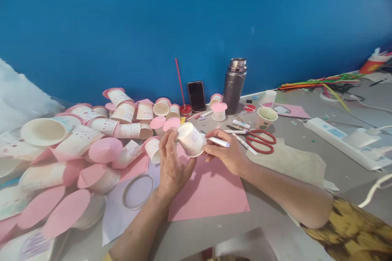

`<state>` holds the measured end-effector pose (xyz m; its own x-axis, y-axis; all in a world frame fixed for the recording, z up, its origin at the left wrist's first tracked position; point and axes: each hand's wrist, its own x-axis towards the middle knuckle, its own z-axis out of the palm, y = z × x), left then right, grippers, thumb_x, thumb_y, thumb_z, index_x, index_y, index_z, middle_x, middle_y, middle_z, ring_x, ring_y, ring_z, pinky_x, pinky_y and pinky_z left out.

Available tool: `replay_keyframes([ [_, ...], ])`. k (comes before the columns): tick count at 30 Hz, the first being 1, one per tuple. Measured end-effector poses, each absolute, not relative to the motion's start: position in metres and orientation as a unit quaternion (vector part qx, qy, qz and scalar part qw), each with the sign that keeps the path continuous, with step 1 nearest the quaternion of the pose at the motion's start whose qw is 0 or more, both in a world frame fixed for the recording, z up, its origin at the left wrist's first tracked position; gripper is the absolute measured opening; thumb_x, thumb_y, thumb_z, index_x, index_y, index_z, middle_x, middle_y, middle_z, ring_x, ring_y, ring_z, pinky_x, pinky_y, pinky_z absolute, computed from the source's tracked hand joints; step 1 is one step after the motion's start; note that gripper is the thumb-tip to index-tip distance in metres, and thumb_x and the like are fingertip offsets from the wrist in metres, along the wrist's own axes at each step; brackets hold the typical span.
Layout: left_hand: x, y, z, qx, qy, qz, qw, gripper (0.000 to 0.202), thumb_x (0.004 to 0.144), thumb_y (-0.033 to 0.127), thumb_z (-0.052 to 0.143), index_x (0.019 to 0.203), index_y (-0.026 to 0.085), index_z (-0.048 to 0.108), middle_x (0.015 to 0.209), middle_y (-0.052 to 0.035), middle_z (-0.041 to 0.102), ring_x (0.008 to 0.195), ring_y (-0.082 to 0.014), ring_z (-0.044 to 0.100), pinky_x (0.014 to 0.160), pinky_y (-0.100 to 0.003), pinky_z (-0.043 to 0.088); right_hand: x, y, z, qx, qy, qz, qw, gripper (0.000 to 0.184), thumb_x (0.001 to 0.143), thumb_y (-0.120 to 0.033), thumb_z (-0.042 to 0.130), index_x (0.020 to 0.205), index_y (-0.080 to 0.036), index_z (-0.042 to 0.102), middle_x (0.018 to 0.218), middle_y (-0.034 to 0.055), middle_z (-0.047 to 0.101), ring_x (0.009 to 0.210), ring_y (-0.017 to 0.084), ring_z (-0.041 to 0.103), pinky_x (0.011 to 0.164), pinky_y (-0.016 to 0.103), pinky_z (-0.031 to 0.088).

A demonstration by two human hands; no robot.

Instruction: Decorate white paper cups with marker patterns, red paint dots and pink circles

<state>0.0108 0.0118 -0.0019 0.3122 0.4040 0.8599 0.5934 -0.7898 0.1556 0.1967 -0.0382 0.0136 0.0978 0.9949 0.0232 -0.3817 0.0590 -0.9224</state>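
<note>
A white paper cup [192, 139] is held tilted above a sheet of pink paper [211, 189], its mouth turned up and to the left. My left hand [174, 163] is closed around its left side and underside. Faint purple marks show on the cup's wall. My right hand [225, 151] grips a white marker pen [218, 142] with a purplish end. Its fingertips are close to the cup's right side; whether they touch it is unclear. Red-handled scissors [260, 141] lie right of my right hand, beside more white marker pens [245, 144].
Many paper cups with pink discs [105, 150] are heaped on the left. Purple paper [118, 212] lies under a thin ring [138, 191]. A phone [196, 96] and a dark flask [235, 85] stand by the blue wall. A power strip [343, 142] lies on the right.
</note>
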Motion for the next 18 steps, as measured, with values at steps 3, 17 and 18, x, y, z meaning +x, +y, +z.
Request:
replay_keyframes([
  [3,0.006,0.016,0.005,-0.821,-0.286,-0.482,0.112,0.09,0.086,0.025,0.076,0.161,0.015,0.028,0.143,-0.0228,0.054,0.137,-0.0353,0.052,0.111,-0.051,0.051,0.195,-0.038,0.013,-0.399,-0.386,0.552,0.622,0.052,0.062,-0.04,0.096,0.096,-0.019,0.063,0.071,-0.0032,0.07,0.069,0.019,0.075,0.057,0.028,0.061],
  [17,-0.006,0.021,0.036,-0.766,-0.468,-0.434,-0.081,0.078,0.075,0.047,0.079,0.144,0.022,0.052,0.135,-0.0153,0.059,0.107,-0.0324,0.068,0.094,-0.053,0.061,0.233,-0.019,0.009,-0.607,-0.748,0.119,0.24,0.048,0.088,-0.007,0.067,0.135,-0.016,0.063,0.125,0.0173,0.071,0.118,0.031,0.065,0.093,0.04,0.051],
  [18,-0.005,0.02,0.035,-0.765,-0.471,-0.43,-0.091,0.076,0.075,0.046,0.078,0.143,0.023,0.054,0.134,-0.0147,0.061,0.107,-0.0326,0.068,0.093,-0.054,0.061,0.228,-0.02,0.006,-0.601,-0.763,0.11,0.21,0.048,0.088,-0.006,0.068,0.135,-0.015,0.065,0.123,0.018,0.071,0.119,0.032,0.064,0.092,0.04,0.051],
])
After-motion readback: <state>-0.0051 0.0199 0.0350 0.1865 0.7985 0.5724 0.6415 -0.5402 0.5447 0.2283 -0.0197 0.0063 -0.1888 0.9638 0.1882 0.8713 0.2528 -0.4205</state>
